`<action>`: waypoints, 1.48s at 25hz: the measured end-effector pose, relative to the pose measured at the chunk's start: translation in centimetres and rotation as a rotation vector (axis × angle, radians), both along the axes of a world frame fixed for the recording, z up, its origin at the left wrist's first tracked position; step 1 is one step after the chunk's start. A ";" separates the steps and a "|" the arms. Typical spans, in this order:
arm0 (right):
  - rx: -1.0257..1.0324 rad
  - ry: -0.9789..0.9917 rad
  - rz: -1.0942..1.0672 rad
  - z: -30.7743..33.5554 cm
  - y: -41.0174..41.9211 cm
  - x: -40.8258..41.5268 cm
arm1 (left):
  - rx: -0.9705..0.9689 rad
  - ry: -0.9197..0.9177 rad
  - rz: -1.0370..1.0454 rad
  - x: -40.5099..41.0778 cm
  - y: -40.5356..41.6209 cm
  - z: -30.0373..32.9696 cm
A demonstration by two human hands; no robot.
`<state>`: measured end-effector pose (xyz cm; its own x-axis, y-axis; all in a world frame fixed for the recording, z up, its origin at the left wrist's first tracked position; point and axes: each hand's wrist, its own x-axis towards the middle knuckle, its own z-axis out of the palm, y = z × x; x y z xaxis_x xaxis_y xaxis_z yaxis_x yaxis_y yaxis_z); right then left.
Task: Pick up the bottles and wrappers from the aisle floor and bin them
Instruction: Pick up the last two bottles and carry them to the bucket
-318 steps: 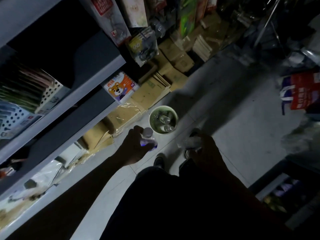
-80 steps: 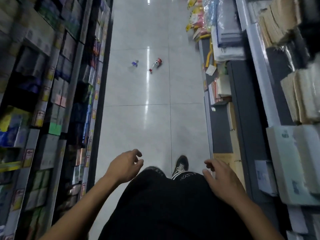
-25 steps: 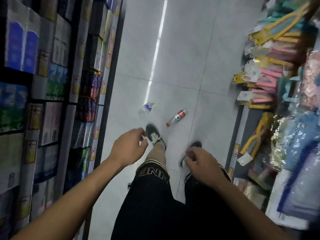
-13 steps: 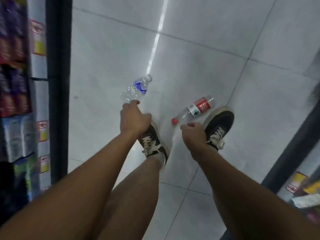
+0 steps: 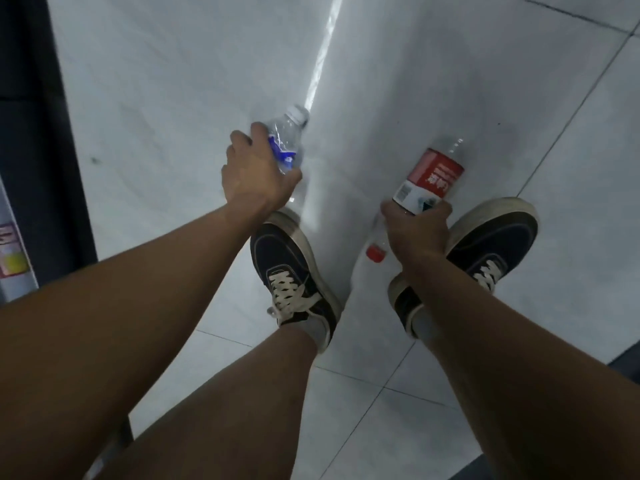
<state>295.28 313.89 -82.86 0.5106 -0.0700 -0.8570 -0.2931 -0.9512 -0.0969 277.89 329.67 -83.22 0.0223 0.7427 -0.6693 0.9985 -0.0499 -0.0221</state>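
— Start close in. What has the right hand (image 5: 414, 233) got?

— It grips the red-labelled bottle (image 5: 429, 178) low on its white label band, fingers wrapped round the body. The bottle's long axis runs away from the person and a little to the right: red cap (image 5: 375, 253) on the near side beside the wrist, clear base on the far side. It sits just ahead of the right sneaker (image 5: 485, 251); whether it has left the tiled floor (image 5: 173, 81) I cannot tell.

— And the left hand (image 5: 254, 174)?

— Slightly farther out, beyond the left sneaker (image 5: 294, 271). It is clenched round the crumpled blue-labelled water bottle (image 5: 285, 145), whose cap end points away and to the right, past the knuckles.

— So which arm is nearer its target?

— Neither has any reaching left; each hand already has its own bottle. My guess is that the next move is simply lifting both. No bin shows here, so it will have to be found elsewhere.
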 end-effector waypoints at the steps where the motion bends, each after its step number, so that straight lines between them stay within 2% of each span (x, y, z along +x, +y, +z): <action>1: 0.029 -0.007 0.064 1.8 0.0 0.3 | -0.052 -0.014 0.021 0.5 -0.1 1.8; 5: 0.122 0.006 0.233 12.1 0.4 1.5 | -0.187 -0.044 0.087 3.0 -0.1 11.9; 12: 0.230 0.024 0.435 39.5 2.3 4.5 | -0.359 -0.173 0.223 7.5 2.6 38.5; 17: 0.324 0.009 0.499 57.5 3.7 7.7 | -0.252 -0.190 0.060 10.0 5.4 57.9; 22: 0.379 -0.020 0.665 71.7 3.2 11.3 | -0.088 -0.257 -0.193 12.1 4.4 73.7; 26: 0.439 -0.097 0.684 79.2 2.4 14.4 | -0.038 -0.325 -0.331 13.2 3.7 80.9; 30: 0.463 -0.203 0.642 84.5 0.0 15.1 | 0.001 -0.365 -0.442 13.4 3.5 83.8; 34: 0.420 -0.341 0.476 86.6 -3.0 11.9 | -0.043 -0.380 -0.619 12.9 4.8 84.7; 37: 0.371 -0.369 0.299 86.8 -5.2 6.6 | -0.064 -0.361 -0.816 12.1 6.1 84.7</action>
